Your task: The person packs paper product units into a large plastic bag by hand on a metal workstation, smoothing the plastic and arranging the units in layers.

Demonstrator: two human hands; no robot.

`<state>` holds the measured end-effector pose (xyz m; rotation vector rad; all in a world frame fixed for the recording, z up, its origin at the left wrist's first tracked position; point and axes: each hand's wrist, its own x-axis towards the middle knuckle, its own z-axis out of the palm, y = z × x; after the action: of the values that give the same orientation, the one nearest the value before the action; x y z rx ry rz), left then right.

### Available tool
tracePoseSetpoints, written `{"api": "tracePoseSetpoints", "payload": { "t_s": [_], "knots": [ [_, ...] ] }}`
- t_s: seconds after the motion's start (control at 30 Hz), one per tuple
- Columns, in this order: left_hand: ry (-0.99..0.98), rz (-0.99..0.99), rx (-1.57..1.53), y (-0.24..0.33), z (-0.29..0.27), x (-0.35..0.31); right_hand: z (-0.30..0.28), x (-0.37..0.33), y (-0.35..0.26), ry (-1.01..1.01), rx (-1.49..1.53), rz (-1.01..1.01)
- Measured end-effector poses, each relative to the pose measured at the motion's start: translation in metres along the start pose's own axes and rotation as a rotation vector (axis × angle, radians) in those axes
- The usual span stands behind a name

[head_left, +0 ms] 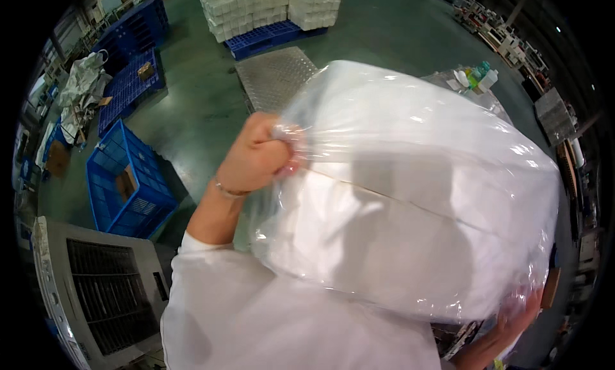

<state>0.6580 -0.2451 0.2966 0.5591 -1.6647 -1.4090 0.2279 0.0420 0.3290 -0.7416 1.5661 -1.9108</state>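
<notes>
Right now the left hand (256, 153) is curled into a tight fist, and it grips the bunched-up neck of a big clear plastic bag (410, 191). The bag is stuffed full of white folded stuff (it could be cloth or paper, it is hard to tell). It is held up in the air, close in front of the person, and it fills most of the middle and right of the view. Its long side runs from the upper left, where the fist pinches it, down to the lower right. The pinched end points to the left, and the fat round end points to the right.

The right hand (512, 322) is down at the lower right, under the bag's bottom edge. It touches the plastic there, but the bag hides most of it, so I cannot tell how its fingers sit.

A white sleeve (256, 306) covers the left arm. Down on the green floor (205, 101) sits a blue crate (125, 184), and a grey machine with a vent (102, 293) is at the lower left. Far back, white boxes are stacked on a blue pallet (269, 36).
</notes>
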Motion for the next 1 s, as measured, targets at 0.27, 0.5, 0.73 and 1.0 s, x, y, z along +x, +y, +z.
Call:
{"api": "tracePoseSetpoints", "payload": {
  "t_s": [0.27, 0.5, 0.73, 1.0],
  "knots": [
    [0.554, -0.168, 0.621, -0.022, -0.094, -0.103, 0.229, 0.049, 0.090, -0.354, -0.162, 0.408],
    [0.901, -0.338, 0.417, -0.053, -0.144, -0.088, 0.332, 0.130, 0.183, -0.709, -0.022, 0.527],
    [1.062, -0.263, 0.356, -0.110, -0.255, 0.012, 0.490, 0.254, 0.252, -0.881, 0.041, 0.492],
    [0.905, -0.147, 0.390, -0.194, -0.423, 0.184, 0.645, 0.369, 0.279, -0.678, 0.039, 0.272]
  ]
}}
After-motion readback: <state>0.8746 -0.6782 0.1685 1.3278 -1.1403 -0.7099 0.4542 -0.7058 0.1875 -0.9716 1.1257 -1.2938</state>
